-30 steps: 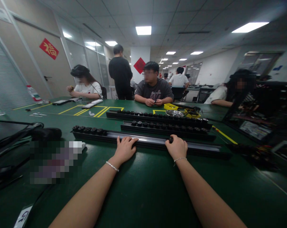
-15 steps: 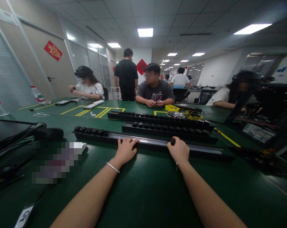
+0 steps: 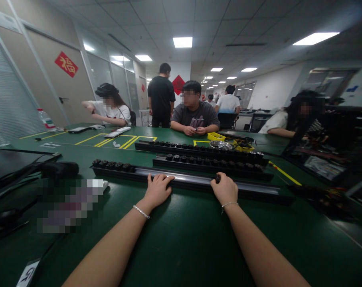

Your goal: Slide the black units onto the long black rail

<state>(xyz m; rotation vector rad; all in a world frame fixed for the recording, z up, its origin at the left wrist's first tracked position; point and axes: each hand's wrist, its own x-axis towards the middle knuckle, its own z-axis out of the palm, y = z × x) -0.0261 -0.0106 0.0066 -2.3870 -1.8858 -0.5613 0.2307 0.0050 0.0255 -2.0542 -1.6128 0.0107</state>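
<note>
A long black rail (image 3: 192,180) with a shiny inner channel lies across the green table, and several small black parts (image 3: 111,164) sit in its left end. My left hand (image 3: 159,189) rests on the rail's near edge left of the middle, fingers spread, with no object visible in it. Farther right, my right hand (image 3: 225,189) is closed around a small black part (image 3: 218,178) at the rail. Beyond it lie two more black rails, a nearer one (image 3: 210,164) and a farther one (image 3: 198,150), both carrying rows of small black parts.
Behind the rails are yellow trays (image 3: 216,136) and a metal dish (image 3: 220,146). Cables and a black strap (image 3: 59,169) lie at left, near a blurred-out object (image 3: 73,205). A person (image 3: 194,115) sits opposite; other people are at the left, right and back.
Both my hands stay at the same places on the rail. The seated person at the left has raised an arm, and the standing person has shifted slightly right.
</note>
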